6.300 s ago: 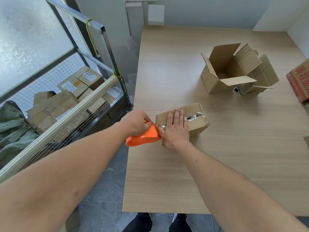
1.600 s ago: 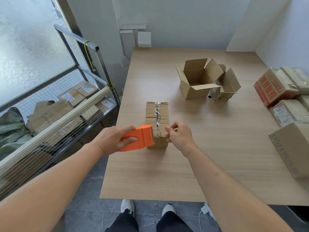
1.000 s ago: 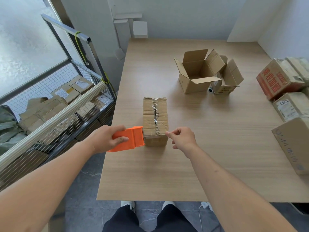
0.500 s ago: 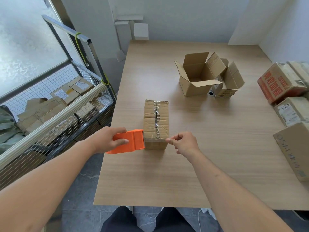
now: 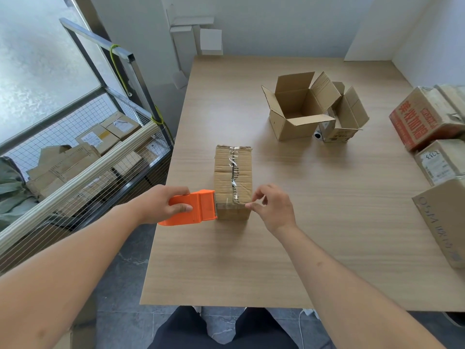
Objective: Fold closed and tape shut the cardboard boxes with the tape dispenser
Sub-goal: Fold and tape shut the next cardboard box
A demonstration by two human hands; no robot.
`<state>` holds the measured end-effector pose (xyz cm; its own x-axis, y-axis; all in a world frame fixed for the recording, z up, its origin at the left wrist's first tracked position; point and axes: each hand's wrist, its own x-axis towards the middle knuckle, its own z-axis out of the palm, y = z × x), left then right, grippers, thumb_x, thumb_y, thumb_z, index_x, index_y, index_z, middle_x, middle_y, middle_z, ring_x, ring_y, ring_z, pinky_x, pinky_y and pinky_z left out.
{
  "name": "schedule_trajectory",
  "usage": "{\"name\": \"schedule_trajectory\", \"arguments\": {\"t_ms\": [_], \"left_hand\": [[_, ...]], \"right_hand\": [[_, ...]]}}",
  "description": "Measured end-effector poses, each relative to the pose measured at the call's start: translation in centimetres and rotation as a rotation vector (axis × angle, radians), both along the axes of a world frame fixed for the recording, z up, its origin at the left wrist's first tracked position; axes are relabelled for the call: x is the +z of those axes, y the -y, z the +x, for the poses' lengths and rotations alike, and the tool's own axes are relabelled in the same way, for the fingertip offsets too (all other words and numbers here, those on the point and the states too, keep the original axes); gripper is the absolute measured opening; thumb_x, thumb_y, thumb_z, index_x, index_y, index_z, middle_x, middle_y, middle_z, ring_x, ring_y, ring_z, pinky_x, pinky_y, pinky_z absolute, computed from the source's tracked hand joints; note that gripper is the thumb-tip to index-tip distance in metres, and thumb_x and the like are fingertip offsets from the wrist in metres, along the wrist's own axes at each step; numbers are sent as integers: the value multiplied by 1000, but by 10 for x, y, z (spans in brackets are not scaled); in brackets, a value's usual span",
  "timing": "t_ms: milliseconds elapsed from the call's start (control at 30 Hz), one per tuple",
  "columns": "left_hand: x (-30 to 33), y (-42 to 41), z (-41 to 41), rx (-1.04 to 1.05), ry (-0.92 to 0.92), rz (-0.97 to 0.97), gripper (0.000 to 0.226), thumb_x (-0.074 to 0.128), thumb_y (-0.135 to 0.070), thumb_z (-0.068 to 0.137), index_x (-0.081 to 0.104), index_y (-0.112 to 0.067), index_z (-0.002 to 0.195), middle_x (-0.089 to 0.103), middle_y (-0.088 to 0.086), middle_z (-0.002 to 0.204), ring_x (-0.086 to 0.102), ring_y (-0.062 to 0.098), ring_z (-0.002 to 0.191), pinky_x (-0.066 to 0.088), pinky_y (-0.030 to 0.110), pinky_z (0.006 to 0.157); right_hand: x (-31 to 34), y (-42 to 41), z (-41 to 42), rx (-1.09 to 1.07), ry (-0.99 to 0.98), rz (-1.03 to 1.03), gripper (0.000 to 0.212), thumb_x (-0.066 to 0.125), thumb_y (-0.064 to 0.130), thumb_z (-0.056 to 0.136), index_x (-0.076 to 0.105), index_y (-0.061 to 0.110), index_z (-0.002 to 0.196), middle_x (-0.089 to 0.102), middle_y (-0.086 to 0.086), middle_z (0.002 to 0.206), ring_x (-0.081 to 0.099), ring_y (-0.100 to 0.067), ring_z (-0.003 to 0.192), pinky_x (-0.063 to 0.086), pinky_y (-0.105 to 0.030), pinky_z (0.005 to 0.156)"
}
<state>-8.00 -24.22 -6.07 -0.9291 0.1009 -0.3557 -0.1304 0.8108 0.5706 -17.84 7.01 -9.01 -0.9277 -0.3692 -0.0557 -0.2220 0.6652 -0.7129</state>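
A closed cardboard box (image 5: 232, 177) with tape along its top seam sits near the front of the wooden worktop (image 5: 289, 248). The left hand (image 5: 161, 204) grips an orange tape dispenser (image 5: 193, 209) against the box's near left corner. The right hand (image 5: 273, 206) pinches at the near right corner; any tape there is too faint to confirm. Farther back stand two open boxes (image 5: 297, 114). Boxes at the right edge (image 5: 425, 117) are cut off, with unreadable red print.

Wood table (image 5: 302, 248) w/ cardboard boxes (image 5: 232, 172).

Matt cardboard box (image 5: 232, 177) — glossy crinkled tape (image 5: 234, 170); wood-grain table (image 5: 302, 235).
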Motion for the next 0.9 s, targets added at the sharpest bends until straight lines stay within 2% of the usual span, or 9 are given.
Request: {"name": "schedule_trajectory", "arguments": {"t_ms": [33,100,200,400,500,567,667,833,900], "left_hand": [[-1,-1,0,-1,-4,4,13,63,-53,95,55,-43,97,64,-16,91,64,9,84,45,23,68],[-2,-5,-2,-7,-14,11,14,63,-52,95,55,-41,96,64,-15,91,64,9,85,47,25,69],[-5,-13,-6,-19,-27,11,15,64,-51,96,56,-38,96,64,-13,89,63,10,83,52,30,70],[-12,-19,-6,8,-68,40,14,64,-51,96,56,-39,96,63,-13,87,61,7,78,45,25,65],[-15,-17,-1,27,-66,65,14,64,-51,96,57,-39,95,63,-12,86,60,6,77,45,24,65],[-16,-13,3,51,-62,100,12,64,-51,96,58,-41,97,64,-14,85,61,3,77,45,24,65],[-15,-8,6,47,-68,126,16,65,-50,95,62,-39,106,66,-15,87,62,5,77,50,28,67],[-19,8,14,73,-60,97,15,66,-52,94,61,-39,99,66,-10,82,62,6,73,50,28,66],[-19,11,14,60,-36,88,17,66,-53,94,61,-38,101,68,-10,85,65,7,77,55,34,70]], "right_hand": [[3,2,2,99,-117,26,18,85,16,75,71,23,83,62,7,90,60,-20,84,50,-36,71],[6,9,4,271,-290,84,26,73,1,78,78,19,96,64,0,96,60,-26,95,51,-37,75],[8,21,5,399,-321,110,22,72,4,84,80,13,103,66,-7,97,60,-32,98,52,-42,79],[-3,24,5,259,-285,182,9,71,9,89,79,12,93,67,-4,93,61,-28,98,52,-40,70],[-5,30,5,241,-306,270,11,66,15,93,76,12,93,65,-2,96,58,-24,99,51,-37,69],[-5,33,7,212,-347,284,6,70,12,89,74,11,85,64,-3,88,59,-26,90,48,-32,60],[-3,33,13,209,-394,278,14,81,4,76,71,12,70,60,-5,71,60,-29,73,38,-26,49],[1,37,13,195,-410,312,19,84,2,69,70,15,66,58,-3,68,59,-27,70,29,-23,50],[1,38,13,193,-404,322,20,84,1,69,70,16,66,57,-2,68,59,-27,70,30,-23,50]]}}
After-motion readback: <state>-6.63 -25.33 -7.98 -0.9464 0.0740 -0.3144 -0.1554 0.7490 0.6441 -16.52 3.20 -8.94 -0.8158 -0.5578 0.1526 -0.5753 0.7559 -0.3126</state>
